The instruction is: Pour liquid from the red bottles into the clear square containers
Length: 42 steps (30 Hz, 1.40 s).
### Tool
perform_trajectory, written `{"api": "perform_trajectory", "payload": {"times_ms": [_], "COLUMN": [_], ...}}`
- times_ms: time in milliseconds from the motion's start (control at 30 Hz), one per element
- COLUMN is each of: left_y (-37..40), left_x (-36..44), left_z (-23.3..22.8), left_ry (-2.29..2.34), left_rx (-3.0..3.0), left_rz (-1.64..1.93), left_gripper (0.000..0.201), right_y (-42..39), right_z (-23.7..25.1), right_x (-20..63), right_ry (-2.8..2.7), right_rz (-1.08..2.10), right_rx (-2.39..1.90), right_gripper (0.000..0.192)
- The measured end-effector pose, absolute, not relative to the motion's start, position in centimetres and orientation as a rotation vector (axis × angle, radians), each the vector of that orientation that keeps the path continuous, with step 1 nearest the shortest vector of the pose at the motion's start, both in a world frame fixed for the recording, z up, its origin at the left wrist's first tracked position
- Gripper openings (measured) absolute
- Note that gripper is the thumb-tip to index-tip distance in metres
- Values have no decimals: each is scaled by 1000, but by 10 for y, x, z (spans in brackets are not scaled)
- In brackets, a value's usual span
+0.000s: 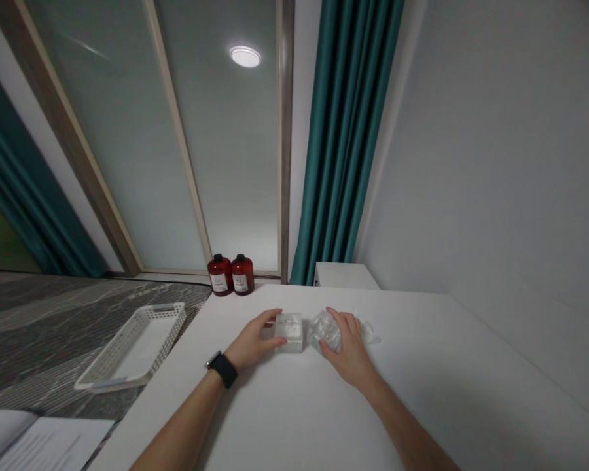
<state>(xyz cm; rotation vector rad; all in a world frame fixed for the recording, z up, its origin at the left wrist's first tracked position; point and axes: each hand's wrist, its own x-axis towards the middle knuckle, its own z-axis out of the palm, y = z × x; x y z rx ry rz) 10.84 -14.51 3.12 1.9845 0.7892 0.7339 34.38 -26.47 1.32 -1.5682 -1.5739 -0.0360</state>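
Note:
On the white table (324,412) my left hand (255,340), with a black watch on its wrist, grips a small clear square box (289,330) from the left side. Just right of it my right hand (347,347) is closed around a clear lumpy plastic object (325,330). A further bit of clear plastic (370,332) shows past my right fingers. The two clear things stand close together, a small gap between them.
Two dark red bottles (230,275) stand at the table's far edge by the window. A white perforated tray (137,345) lies on the grey marbled surface to the left. Papers (44,445) lie at bottom left. Teal curtain (348,144) and white wall stand behind.

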Motion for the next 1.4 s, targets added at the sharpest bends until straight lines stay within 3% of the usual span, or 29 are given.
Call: {"api": "perform_trajectory", "payload": {"times_ms": [533, 867, 1400], "left_y": [-140, -142, -145], "left_x": [107, 108, 107], "left_z": [27, 30, 31], "left_ry": [734, 772, 770], "left_rx": [1953, 1952, 1882], "left_rz": [813, 794, 790], "left_gripper": [57, 58, 55], "right_y": [-268, -262, -235], "right_z": [14, 6, 2], "right_x": [334, 335, 367], "right_ry": [-1575, -1544, -1496], "right_rz": [37, 27, -213], "right_rx": [-1487, -1498, -1578], "right_gripper": [47, 63, 58]}}
